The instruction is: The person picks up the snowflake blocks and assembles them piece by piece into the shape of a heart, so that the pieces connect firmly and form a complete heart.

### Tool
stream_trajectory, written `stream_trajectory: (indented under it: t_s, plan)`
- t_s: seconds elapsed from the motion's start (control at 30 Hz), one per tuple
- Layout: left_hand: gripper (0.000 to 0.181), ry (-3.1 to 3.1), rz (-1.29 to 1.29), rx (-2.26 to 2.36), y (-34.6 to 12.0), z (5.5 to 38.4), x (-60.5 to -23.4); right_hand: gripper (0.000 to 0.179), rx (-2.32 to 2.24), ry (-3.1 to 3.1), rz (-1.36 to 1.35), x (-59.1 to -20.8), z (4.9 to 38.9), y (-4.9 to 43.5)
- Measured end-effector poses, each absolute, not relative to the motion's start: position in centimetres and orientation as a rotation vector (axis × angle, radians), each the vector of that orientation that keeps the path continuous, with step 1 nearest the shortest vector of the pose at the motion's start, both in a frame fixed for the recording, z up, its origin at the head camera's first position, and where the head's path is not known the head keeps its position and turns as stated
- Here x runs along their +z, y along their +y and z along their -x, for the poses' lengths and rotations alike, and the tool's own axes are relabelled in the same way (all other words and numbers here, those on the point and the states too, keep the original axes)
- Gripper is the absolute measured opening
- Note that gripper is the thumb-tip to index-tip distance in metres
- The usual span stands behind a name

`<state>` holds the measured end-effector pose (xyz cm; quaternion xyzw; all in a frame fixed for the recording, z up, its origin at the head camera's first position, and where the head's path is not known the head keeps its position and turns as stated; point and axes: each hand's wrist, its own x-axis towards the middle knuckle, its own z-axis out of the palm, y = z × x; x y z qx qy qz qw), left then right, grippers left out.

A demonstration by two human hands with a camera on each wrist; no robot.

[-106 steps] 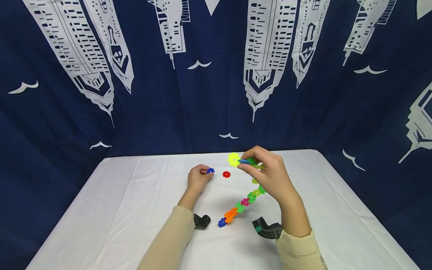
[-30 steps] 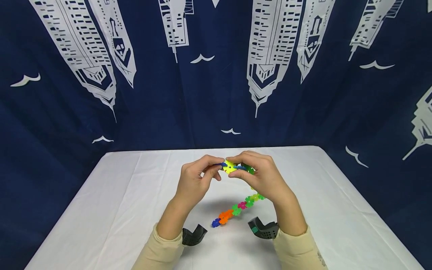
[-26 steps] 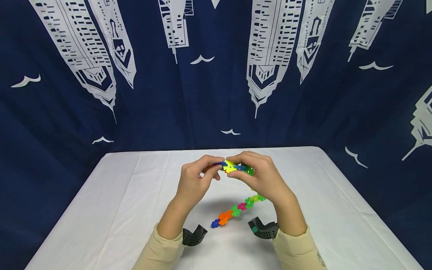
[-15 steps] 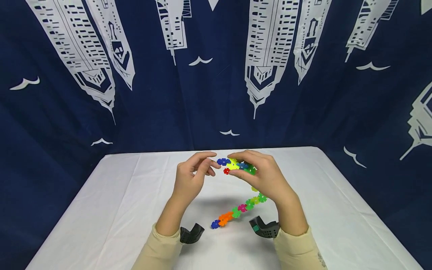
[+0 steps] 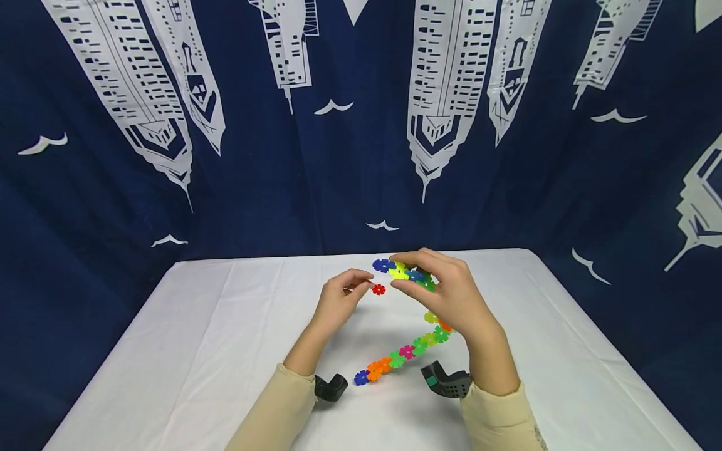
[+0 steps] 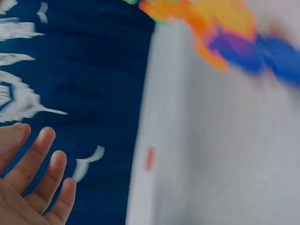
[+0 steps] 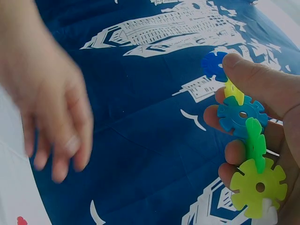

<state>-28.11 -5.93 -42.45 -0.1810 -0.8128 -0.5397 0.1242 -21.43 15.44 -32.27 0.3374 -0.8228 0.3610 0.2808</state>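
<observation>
My right hand pinches a chain of snowflake discs near its upper end, thumb on one side and fingers on the other. The top discs run from a dark blue disc through a yellow disc to a teal disc and green ones. The chain's lower part hangs down and left to a blue disc. My left hand holds nothing, its fingers loosely bent in the right wrist view. Its fingertips are close to a loose red disc on the table; contact cannot be told.
A white cloth covers the table. Behind it hangs a navy curtain with white building and bird prints. Each wrist wears a black camera mount. The hanging chain lies between the two forearms.
The blue disc my left hand pinched now sits joined to the yellow disc at the chain's end. My left hand let go and moved down towards the red disc; the right moved slightly right.
</observation>
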Motion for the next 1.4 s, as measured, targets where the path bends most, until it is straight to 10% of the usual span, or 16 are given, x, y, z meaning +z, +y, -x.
stream_trajectory:
  t_s: [0.87,1.4]
  plan:
    - [0.05,-2.943,0.385,-1.099,-3.2,34.7,-47.7,0.036,0.961,-2.192,-0.834,-32.4,21.8,16.2]
    - [0.023,-2.992,0.379,-1.001,-3.0,34.8,-47.5,0.035,0.973,-2.196,-0.862,-32.5,21.9,16.0]
